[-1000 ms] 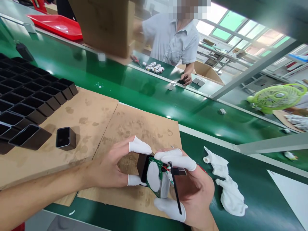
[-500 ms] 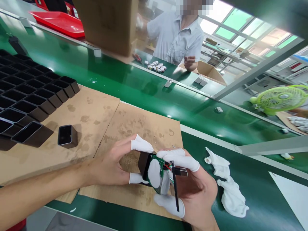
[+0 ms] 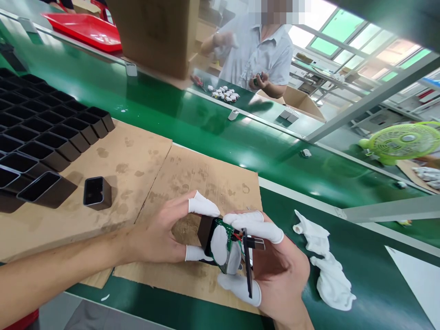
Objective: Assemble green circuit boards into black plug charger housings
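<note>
My left hand (image 3: 161, 233), with white cloth covers on its fingertips, grips a black rectangular housing (image 3: 205, 234) between thumb and finger. Opposite it, my right hand (image 3: 275, 261) holds a green circuit board (image 3: 228, 238) by its edges, also through white finger covers. The board sits partly inside the housing's open end. White, paste-like patches (image 3: 219, 245) cover part of the board. Red and black wires run near a black end plate (image 3: 248, 270), which stands apart from the housing with metal prongs (image 3: 257, 243) sticking out. My right palm is close behind this plate.
Many black housings (image 3: 58, 142) stand in rows at left; one single housing (image 3: 98, 193) stands on the cardboard (image 3: 158, 183). White cloth gloves (image 3: 330, 270) lie at right. Beyond runs a green conveyor belt (image 3: 192, 123) carrying small parts. A co-worker (image 3: 257, 59) is across it.
The end plate has shifted slightly left, nearer the housing. Small parts on the belt have moved left. The co-worker's hands have moved, and one now holds a small dark object.
</note>
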### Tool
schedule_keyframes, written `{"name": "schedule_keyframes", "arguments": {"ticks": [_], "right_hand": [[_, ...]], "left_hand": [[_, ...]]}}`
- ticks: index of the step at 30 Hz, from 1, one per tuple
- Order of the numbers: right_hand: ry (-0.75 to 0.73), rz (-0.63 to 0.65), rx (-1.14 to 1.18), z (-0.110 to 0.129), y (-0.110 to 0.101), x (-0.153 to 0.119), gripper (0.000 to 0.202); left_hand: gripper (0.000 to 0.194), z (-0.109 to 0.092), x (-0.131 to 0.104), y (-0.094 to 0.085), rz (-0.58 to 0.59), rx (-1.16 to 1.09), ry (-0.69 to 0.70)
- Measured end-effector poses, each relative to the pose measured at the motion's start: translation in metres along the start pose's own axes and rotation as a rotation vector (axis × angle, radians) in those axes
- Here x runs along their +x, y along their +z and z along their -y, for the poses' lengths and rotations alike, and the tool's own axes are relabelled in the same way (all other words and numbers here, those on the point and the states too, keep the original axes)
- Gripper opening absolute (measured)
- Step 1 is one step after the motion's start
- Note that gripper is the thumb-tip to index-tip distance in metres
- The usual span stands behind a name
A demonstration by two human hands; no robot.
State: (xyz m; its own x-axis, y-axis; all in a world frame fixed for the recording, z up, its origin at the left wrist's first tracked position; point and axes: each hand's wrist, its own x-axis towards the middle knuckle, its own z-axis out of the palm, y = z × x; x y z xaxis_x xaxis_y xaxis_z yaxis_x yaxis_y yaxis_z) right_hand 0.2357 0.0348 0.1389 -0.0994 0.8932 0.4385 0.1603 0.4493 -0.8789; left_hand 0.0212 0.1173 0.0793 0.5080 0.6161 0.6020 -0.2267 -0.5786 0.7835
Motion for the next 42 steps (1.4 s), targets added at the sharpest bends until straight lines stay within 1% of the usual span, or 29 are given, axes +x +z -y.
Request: {"name": "schedule_keyframes", "arguments": {"ticks": [6,11,15,18,28,31,37,40,42], "right_hand": [[-0.018,0.005,-0.100,-0.0055,-0.0028,-0.0046,0.065],[-0.003,0.006,-0.099,-0.0082,-0.0033,-0.0063,0.068],[-0.012,0.004,-0.142,-0.0055,-0.0029,-0.0044,0.062],[-0.011,0.012,-0.156,-0.0056,-0.0039,-0.0057,0.062],[-0.053,0.012,-0.202,-0.0098,-0.0054,-0.0078,0.061],[-0.036,0.023,-0.211,-0.0095,-0.0059,-0.0075,0.063],[-0.010,0.036,-0.216,-0.0093,-0.0046,-0.0059,0.060],[-0.042,-0.004,-0.174,-0.0057,-0.0060,-0.0048,0.059],[-0.055,-0.072,-0.113,-0.0032,-0.0100,-0.0050,0.056]], "left_hand": [[0.055,-0.0010,-0.0001,-0.0005,0.001,-0.020,-0.010],[0.057,-0.0033,0.0021,-0.0009,0.003,-0.034,-0.005],[0.053,-0.0048,0.0042,-0.0016,0.004,-0.043,0.000],[0.051,-0.0048,0.0047,-0.0020,0.013,-0.053,-0.004],[0.055,-0.0019,0.0016,-0.0013,0.015,-0.015,-0.010],[0.056,-0.0010,0.0020,-0.0011,0.013,-0.036,-0.007],[0.052,-0.0012,0.0022,-0.0010,0.024,-0.061,-0.040],[0.053,0.0011,0.0004,0.0028,0.010,-0.091,-0.060],[0.054,0.0036,-0.0014,0.0059,-0.007,-0.115,-0.069]]}}
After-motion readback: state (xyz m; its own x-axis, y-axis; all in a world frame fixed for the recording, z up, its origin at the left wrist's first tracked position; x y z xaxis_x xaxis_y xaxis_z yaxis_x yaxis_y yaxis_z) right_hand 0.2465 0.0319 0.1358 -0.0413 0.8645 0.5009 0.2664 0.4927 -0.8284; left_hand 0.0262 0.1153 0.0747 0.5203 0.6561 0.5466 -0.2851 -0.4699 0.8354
